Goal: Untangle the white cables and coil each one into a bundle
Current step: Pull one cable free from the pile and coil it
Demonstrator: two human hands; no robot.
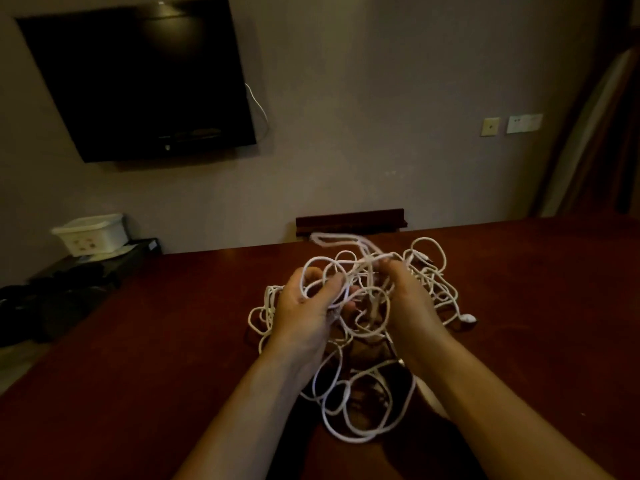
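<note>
While the white cables (360,327) lie knotted on the table (519,306), our left hand (304,306) and right hand (405,296) pinch loops — untangling has barely begun; next we must find a free end.

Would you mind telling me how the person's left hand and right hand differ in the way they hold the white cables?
The left hand shows its back, fingers curled round loops; the right hand shows its thumb side and pinches strands higher up. A loop lies over the left hand; none plainly crosses the right. Both grip the white cables above the table.
</note>
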